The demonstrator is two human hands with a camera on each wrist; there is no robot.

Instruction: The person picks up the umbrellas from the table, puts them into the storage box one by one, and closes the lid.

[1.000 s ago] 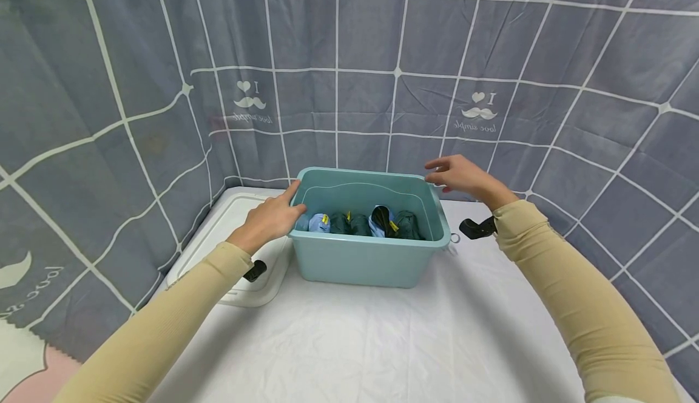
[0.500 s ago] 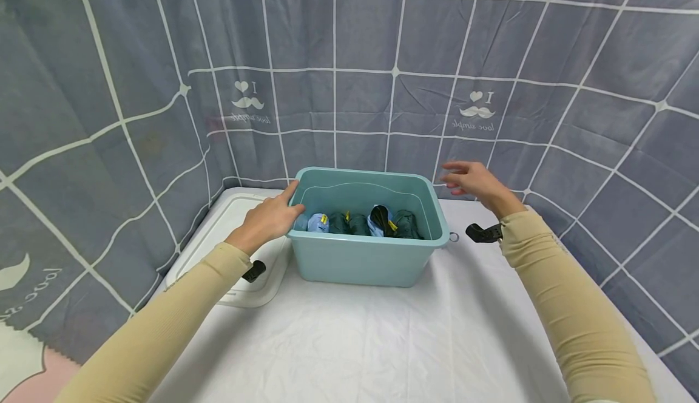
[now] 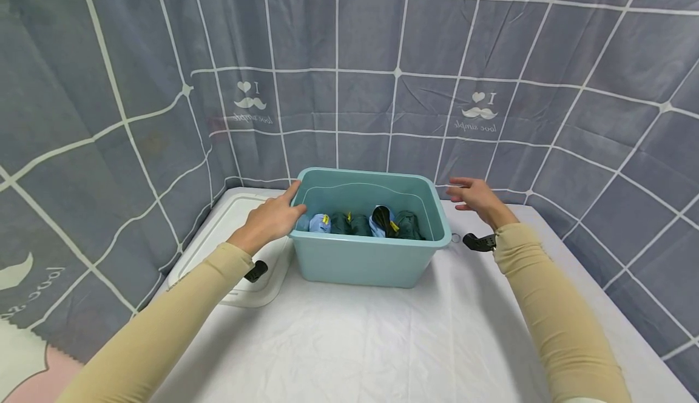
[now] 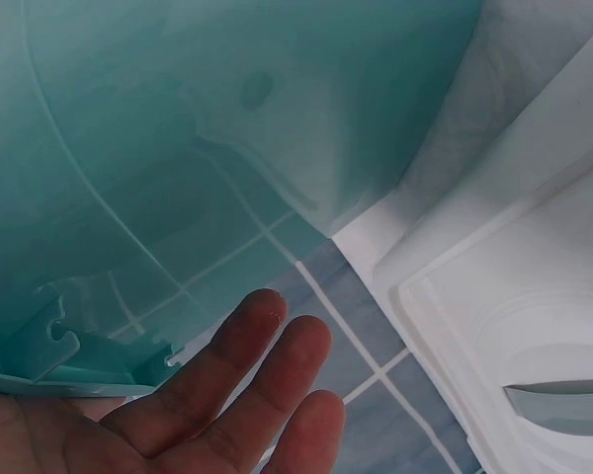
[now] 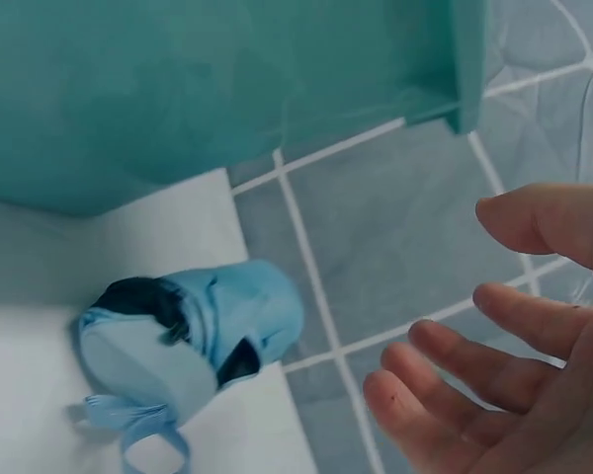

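Observation:
My left hand (image 3: 270, 218) rests on the left rim of a teal plastic bin (image 3: 355, 263); in the left wrist view its fingers (image 4: 262, 385) extend outside the bin wall. Inside the bin sit several rolled bundles in a row, among them a light blue bundle (image 3: 320, 223) and a dark green bundle (image 3: 408, 226). My right hand (image 3: 480, 201) is empty beside the bin's right side, fingers slightly bent and spread. Near it in the right wrist view lies a light blue fabric pouch (image 5: 237, 306) with a strap loop; the head view shows just its loop (image 3: 455, 238).
A white lid (image 3: 224, 221) lies flat left of the bin, partly under the left arm. A white cloth (image 3: 349, 342) covers the table. Grey gridded curtains (image 3: 360, 45) stand close behind and at both sides.
My right hand has moved away from the bin's right rim, out to the right and then lower. The left hand and the bin have stayed in place.

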